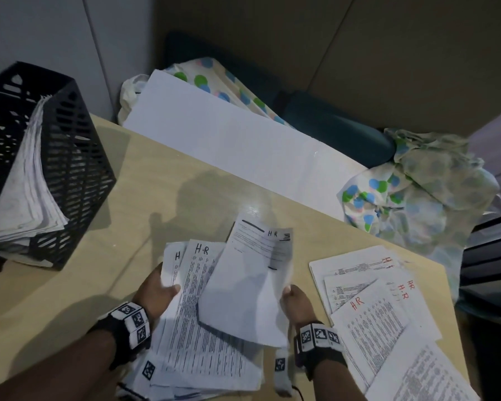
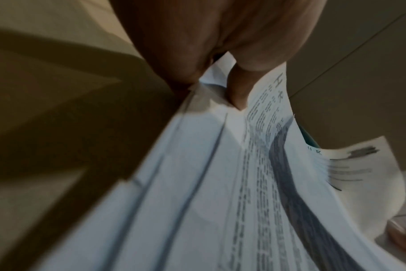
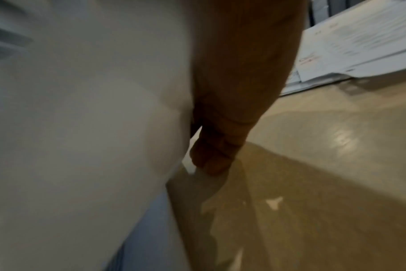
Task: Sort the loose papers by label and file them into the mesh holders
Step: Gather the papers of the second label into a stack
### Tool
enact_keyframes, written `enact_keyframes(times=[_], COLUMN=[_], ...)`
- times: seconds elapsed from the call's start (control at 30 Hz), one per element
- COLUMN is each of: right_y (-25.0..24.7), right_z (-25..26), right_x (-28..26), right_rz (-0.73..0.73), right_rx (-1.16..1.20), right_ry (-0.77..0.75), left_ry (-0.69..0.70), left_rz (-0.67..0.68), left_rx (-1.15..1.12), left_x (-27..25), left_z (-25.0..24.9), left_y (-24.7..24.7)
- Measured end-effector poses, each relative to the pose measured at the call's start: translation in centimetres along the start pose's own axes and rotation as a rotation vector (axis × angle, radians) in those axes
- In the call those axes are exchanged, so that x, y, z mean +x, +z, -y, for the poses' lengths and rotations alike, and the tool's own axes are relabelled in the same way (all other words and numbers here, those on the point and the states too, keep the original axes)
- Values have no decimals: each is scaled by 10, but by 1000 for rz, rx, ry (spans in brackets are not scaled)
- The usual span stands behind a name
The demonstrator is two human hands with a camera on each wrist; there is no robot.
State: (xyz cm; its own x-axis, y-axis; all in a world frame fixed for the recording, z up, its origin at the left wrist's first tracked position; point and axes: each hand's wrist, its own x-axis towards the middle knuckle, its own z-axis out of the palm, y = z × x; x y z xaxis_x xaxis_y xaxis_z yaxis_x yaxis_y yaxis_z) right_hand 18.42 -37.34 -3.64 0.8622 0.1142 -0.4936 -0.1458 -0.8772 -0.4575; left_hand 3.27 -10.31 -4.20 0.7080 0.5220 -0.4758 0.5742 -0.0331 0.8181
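Note:
My left hand (image 1: 159, 293) grips a fanned stack of printed papers (image 1: 197, 308) labelled "H.R" in black, thumb on top; in the left wrist view the thumb (image 2: 239, 91) presses on the stack (image 2: 197, 201). My right hand (image 1: 294, 299) pinches the right edge of a single curled sheet (image 1: 252, 279) marked "HR" in black, lifted over the stack; the right wrist view shows its white back (image 3: 81, 128) beside my fingers (image 3: 216, 146). A black mesh holder (image 1: 70, 169) with papers inside stands at the table's far left.
A spread of papers labelled "H.R" in red (image 1: 382, 308) lies on the table (image 1: 145, 192) at the right. A white board (image 1: 229, 134) leans behind the table's far edge, with dotted cloth (image 1: 417, 192) and a teal cushion (image 1: 330, 120) beyond.

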Motion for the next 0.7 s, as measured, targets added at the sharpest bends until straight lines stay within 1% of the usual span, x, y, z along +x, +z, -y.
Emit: enact_keyframes(times=[0.1,0.17,0.2,0.27,0.37,0.43,0.5,0.57,0.63,0.67,0.7], right_y=[4,5,6,3,2,5,8,2,-3,-6,-5], right_z=[3,11,12,12,1,-18,-34,-25,-15,-9,-3], right_x=[-9,-17,-19,-23,-26,-23,-18,-25,-32,-35,-36], right_rz=[31,85,107,125,126,105,82,152,153,141,141], right_rx=[24,20,9,33,162,245,246,258,216,210,205], right_ry=[-56,-87,-109,-105,-26,-47,-48,-21,-24,-49,-42], left_ry=[62,76,71,49,-10,-21,-23,-33,-15,11,26], left_rz=[76,93,88,65,32,28,14,-14,-44,-50,-36], left_rx=[-28,-25,-29,-19,7,10,16,-1,-45,-67,-98], left_x=[-1,1,4,7,8,6,8,12,10,7,3], left_z=[-5,-4,-1,6,8,5,7,10,5,1,-4], left_y=[4,6,7,8,7,7,8,10,14,15,17])
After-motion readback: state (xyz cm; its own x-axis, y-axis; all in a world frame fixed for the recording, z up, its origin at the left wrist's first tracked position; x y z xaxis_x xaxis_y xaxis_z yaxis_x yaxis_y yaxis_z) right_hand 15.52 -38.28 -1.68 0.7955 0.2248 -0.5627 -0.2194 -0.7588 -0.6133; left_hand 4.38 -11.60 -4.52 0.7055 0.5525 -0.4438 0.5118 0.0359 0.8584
